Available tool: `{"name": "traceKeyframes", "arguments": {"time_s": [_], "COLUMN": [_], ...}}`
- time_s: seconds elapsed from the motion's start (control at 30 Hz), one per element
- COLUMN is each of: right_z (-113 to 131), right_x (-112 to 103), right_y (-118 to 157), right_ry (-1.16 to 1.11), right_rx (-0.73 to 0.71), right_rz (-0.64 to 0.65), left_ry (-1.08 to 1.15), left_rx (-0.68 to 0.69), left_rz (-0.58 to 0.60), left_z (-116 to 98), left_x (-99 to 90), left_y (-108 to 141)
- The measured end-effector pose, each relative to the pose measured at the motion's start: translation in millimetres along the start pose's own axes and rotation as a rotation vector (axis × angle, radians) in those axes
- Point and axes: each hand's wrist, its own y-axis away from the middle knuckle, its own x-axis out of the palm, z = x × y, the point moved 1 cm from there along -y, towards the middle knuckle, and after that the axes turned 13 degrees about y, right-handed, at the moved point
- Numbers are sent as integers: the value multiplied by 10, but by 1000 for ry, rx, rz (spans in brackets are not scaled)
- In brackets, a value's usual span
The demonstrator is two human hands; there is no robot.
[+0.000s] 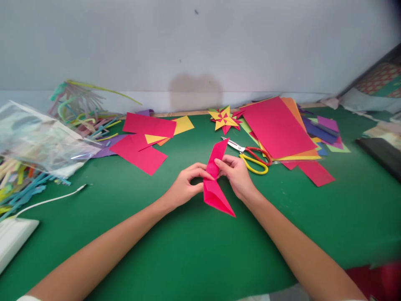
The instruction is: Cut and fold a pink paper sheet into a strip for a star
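Note:
Both hands hold a folded red paper (216,193) above the green table. It has slanted, pointed ends, and its lower half opens into a pocket toward me. My left hand (189,182) pinches the paper's left edge near the middle crease. With thumb and fingers, my right hand (234,173) grips the right edge of its upper half. Just beyond my right hand lie scissors (247,152) with one red and one yellow handle. A red and yellow folded paper star (224,119) rests behind them.
Red sheets (148,125) with yellow pieces lie at the back left. A stack of coloured paper (278,127) sits at the back right. Leftward are a clear plastic bag (46,138), paper strips (25,192), a white cable (50,202) and a white device (17,238). A dark object (380,156) is far right.

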Motion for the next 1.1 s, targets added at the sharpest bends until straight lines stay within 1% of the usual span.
{"name": "traceKeyframes", "arguments": {"time_s": [0.17, 0.23, 0.37, 0.43, 0.53, 0.63, 0.73, 0.87, 1.0, 1.1], "right_z": [-15, -25, -29, -26, -40, -66, -59, 12, 48, 37], "right_x": [-42, -47, -8, 22, 57, 80, 100, 129, 161, 175], "right_y": [-25, -26, -14, -7, -5, -5, 10, 59, 103, 111], "right_ry": [18, 20, 3, -19, -36, -46, -68, -177, -209, -180], "right_rx": [-9, -13, -34, -69, -117, -133, -113, -78, -133, -171], "right_rz": [-33, -31, -42, -48, -26, 14, 26, 34, 77, 41], "left_ry": [-66, -118, -152, -106, 8, 71, 93, 82, 27, -11], "left_rx": [23, 18, -16, -35, -98, -154, -154, -131, -130, -124], "left_rz": [58, 54, -23, -77, -149, -178, -215, -281, -314, -313], "left_z": [-20, -12, -6, -16, -20, -3, 20, 45, 48, 41], "left_x": [-3, -15, -19, -4, 22, 34, 32, 30, 46, 60], "left_y": [-16, -21, -22, -20, -11, 1, 8, 7, 13, 22]}}
